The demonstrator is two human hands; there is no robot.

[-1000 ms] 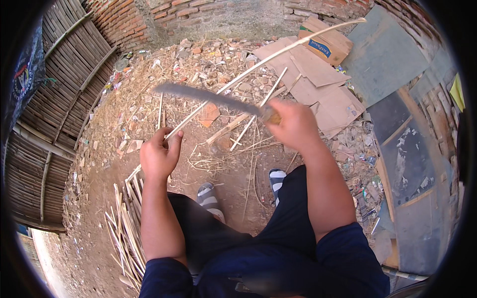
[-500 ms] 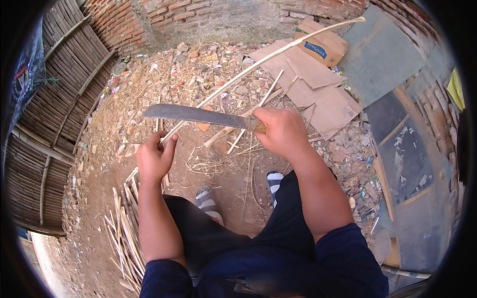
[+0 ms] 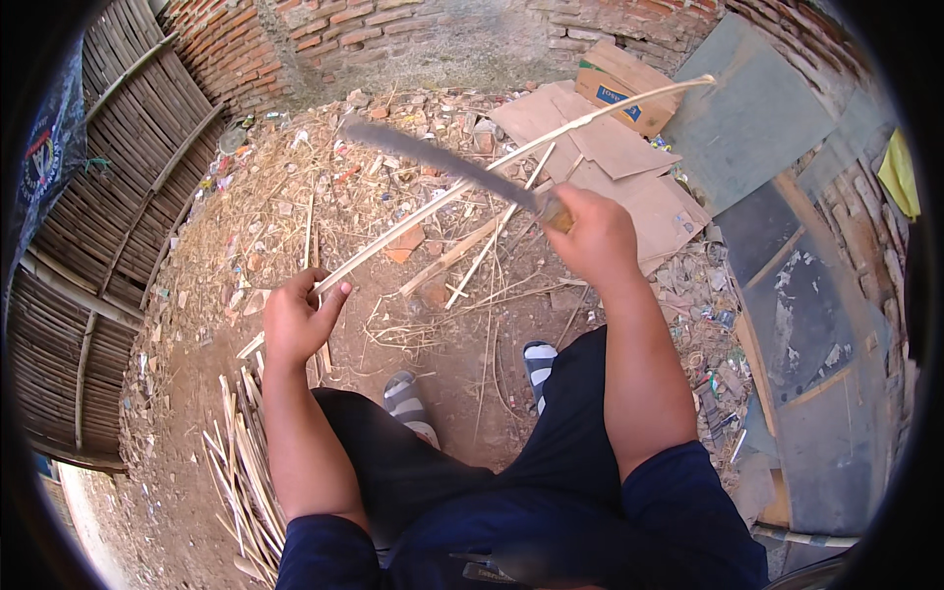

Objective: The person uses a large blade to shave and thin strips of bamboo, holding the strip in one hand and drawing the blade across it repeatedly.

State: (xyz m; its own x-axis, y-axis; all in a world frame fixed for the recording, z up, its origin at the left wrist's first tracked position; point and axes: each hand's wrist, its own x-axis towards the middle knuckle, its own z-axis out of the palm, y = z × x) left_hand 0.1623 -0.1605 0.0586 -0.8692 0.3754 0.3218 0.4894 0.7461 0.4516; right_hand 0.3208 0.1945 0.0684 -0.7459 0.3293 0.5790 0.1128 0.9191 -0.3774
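Seems light, springy and splinter-prone: best to grip the pale strip [image 3: 521, 153] near its lower end, as pinched by left hand [image 3: 299, 320], with machete [image 3: 442, 163] clasped firmly in right hand [image 3: 597, 238].

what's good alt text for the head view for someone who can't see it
A person's right hand grips a machete, its blurred blade crossing in view a long pale strip, apparently bamboo, held in the left hand. A bundle of similar strips lies by the left forearm; flattened cardboard and a cardboard box lie ahead to the right.
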